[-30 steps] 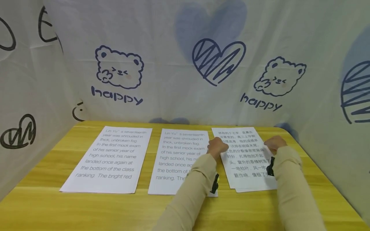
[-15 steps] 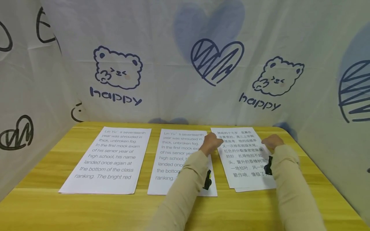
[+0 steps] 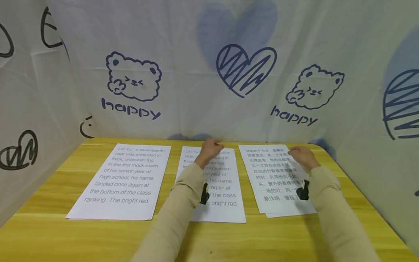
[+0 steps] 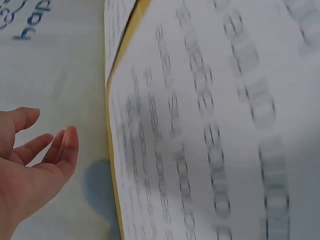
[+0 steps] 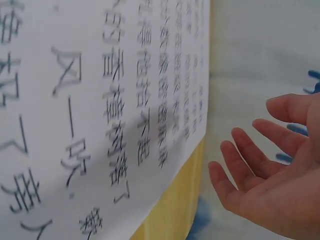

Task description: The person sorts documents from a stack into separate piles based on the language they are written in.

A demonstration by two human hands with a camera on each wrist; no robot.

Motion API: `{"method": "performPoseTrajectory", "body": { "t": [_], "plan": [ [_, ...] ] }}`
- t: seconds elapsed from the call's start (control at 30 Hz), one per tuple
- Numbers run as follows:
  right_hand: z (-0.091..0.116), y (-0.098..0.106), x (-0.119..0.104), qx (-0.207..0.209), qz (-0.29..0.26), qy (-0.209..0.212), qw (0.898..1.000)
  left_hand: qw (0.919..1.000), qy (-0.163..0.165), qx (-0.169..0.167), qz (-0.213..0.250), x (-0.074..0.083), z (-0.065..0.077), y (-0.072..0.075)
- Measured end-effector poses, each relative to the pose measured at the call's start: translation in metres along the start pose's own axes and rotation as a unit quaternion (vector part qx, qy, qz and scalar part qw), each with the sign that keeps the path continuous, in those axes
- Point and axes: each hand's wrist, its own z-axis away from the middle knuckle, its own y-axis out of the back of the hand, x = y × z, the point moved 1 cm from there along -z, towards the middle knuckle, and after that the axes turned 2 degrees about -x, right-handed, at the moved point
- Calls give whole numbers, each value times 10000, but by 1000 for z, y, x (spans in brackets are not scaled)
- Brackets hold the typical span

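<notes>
My left hand (image 3: pixel 210 151) hovers over the upper part of the middle printed paper stack (image 3: pixel 222 213). In the left wrist view its fingers (image 4: pixel 70 150) are relaxed, with nothing between them. My right hand (image 3: pixel 302 156) is above the upper right edge of the stack with Chinese text (image 3: pixel 268 174). Its fingers (image 5: pixel 242 155) are loosely bent and spread, holding nothing in the right wrist view. The right stack's sheets do not line up at the bottom edge. Part of the middle stack's English text is hidden behind my left hand and sleeve.
Another paper stack with English text (image 3: pixel 124 178) lies at the left. All the stacks lie on a yellow wood-grain table (image 3: pixel 108 240). A white cloth with bear and heart drawings (image 3: pixel 190 94) hangs behind the table and along its sides.
My left hand has moved left from the right stack's left edge to over the middle stack, its fingers loosening. My right hand has shifted slightly, and its fingers have opened. The paper stacks stay put.
</notes>
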Motion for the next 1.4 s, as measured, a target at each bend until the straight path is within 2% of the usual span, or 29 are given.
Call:
{"method": "performPoseTrajectory", "body": {
  "t": [0.17, 0.23, 0.33, 0.37, 0.43, 0.5, 0.6, 0.73, 0.87, 0.97, 1.03, 1.23, 1.4],
  "plan": [
    [-35, -18, 17, 8, -685, 25, 9976, 9999, -83, 19, 140, -17, 8, 34],
    [-53, -27, 28, -18, -769, 128, 9970, 9998, -70, -52, 155, -22, 14, 44],
    [-72, -40, 37, -186, -594, 412, 9972, 9998, -38, -139, 137, -24, 24, 59],
    [-69, -45, 32, -151, -613, 461, 9969, 9998, -58, -179, 106, -25, 27, 64],
    [-51, -50, 12, -392, -543, 615, 9959, 9995, -101, -299, 101, -25, 34, 73],
    [-21, -57, -15, -417, -565, 658, 9954, 9988, -194, -419, 139, -25, 41, 82],
    [28, -69, -55, -683, -674, 769, 9924, 9978, -316, -529, 251, -26, 52, 92],
    [61, -93, -77, -754, -959, 867, 9887, 9963, -359, -666, 409, -30, 62, 96],
    [67, -116, -82, -576, -1232, 945, 9862, 9959, -372, -628, 538, -35, 63, 91],
    [66, -130, -83, -400, -1240, 943, 9870, 9970, -323, -341, 620, -38, 63, 89],
    [66, -137, -82, -305, -1351, 744, 9876, 9970, -232, -179, 717, -40, 65, 89],
    [61, -147, -78, -258, -1594, 316, 9864, 9944, 162, 154, 1036, -56, 70, 94],
    [59, -149, -77, -319, -1503, 187, 9880, 9960, 385, 287, 759, -70, 71, 98]
  ]
}}
